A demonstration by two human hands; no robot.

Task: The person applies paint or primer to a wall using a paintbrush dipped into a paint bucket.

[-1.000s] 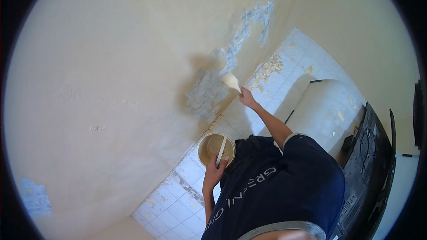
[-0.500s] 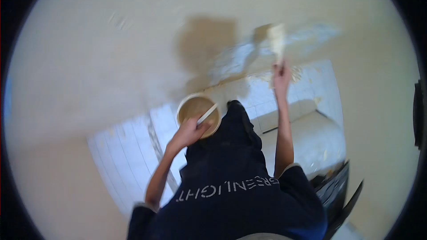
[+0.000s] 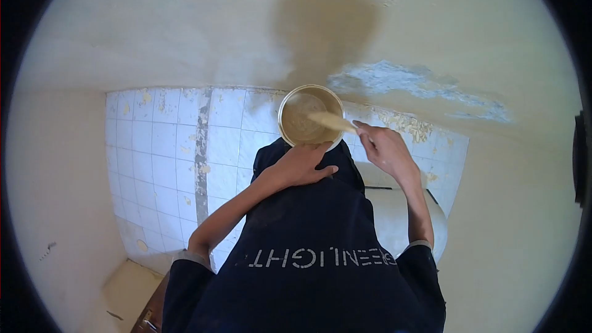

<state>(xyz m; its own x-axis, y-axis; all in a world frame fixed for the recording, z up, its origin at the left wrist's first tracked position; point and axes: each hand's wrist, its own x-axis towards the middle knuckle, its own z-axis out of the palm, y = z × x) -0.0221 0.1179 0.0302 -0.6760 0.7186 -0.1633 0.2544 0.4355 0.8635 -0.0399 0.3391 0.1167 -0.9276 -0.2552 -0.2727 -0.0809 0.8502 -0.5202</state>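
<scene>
A round pale bucket [image 3: 285, 137] with a murky tan liquid inside stands in front of my body. My left hand [image 3: 302, 165] holds its near rim, fingers at the edge and thumb on my side. My right hand [image 3: 388, 151] grips the handle end of a cream-coated paintbrush [image 3: 333, 121]. The brush points left over the bucket's right rim, with its far end down inside the opening. Beyond the bucket is a cream wall [image 3: 216, 37] with a bluish-white peeled patch [image 3: 401, 80].
White floor tiles [image 3: 154, 148] carry scattered paint flakes, with a pile of chips [image 3: 407, 124] along the wall base to the right. A pale, smooth-surfaced object [image 3: 401, 209] lies beside my right arm. Something brown and wooden [image 3: 151, 308] shows at lower left.
My right hand has brought the brush down from near the wall patch into the bucket. The bucket sits farther forward in view, and the white stick by my left hand no longer shows.
</scene>
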